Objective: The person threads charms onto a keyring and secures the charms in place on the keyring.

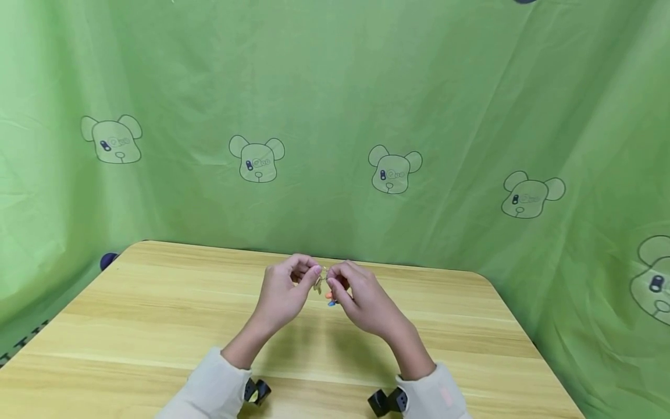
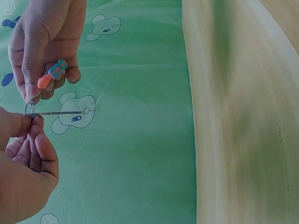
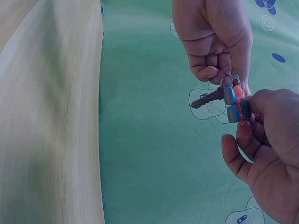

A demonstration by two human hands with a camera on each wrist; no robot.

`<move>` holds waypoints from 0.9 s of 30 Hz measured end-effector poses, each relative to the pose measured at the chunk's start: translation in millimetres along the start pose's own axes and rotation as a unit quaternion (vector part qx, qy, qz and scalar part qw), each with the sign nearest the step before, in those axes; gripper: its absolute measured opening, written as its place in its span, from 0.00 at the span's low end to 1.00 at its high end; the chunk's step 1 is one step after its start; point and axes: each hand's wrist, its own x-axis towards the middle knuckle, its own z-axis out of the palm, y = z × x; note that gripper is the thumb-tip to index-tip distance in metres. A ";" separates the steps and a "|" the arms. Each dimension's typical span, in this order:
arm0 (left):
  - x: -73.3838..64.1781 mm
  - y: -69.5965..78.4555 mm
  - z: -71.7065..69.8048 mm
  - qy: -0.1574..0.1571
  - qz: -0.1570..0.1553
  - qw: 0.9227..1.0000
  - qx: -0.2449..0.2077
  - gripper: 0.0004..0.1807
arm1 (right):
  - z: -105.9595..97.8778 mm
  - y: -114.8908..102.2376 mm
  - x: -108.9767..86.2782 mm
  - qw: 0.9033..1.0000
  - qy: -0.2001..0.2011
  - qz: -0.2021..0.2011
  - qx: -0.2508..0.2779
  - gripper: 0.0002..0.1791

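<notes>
Above the far half of the table, both hands meet fingertip to fingertip. My left hand [image 1: 282,294] pinches a metal key [image 3: 209,98] at its head between thumb and index finger, and the toothed blade points away from the fingers. Thumb and forefinger of my right hand [image 1: 366,297] pinch a thin metal key ring [image 2: 29,108] just beside it. From the right hand's side hangs a small orange and blue charm [image 3: 232,106], its upper end close to the key's head in the right wrist view. The fingers partly hide the ring.
A light wood-grain table [image 1: 157,326] stretches beneath the hands. Behind it and along its sides hangs a green curtain [image 1: 324,87] printed with bear heads. Black wrist cameras [image 1: 387,401] sit by the pale sleeves [image 1: 209,384].
</notes>
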 end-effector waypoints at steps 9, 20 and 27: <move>-0.3 4.7 -2.1 -0.005 -0.011 1.000 -0.001 0.02 | -2.5 -1.9 -0.7 1.000 -0.008 0.010 0.001 0.04; 0.7 1.8 -6.4 -0.023 -0.025 0.999 0.011 0.03 | -4.9 -2.2 -0.5 0.997 -0.057 0.044 0.035 0.04; 1.1 -3.3 -7.5 -0.056 -0.056 0.997 0.018 0.02 | -4.0 1.6 -1.5 0.993 -0.089 0.067 0.037 0.03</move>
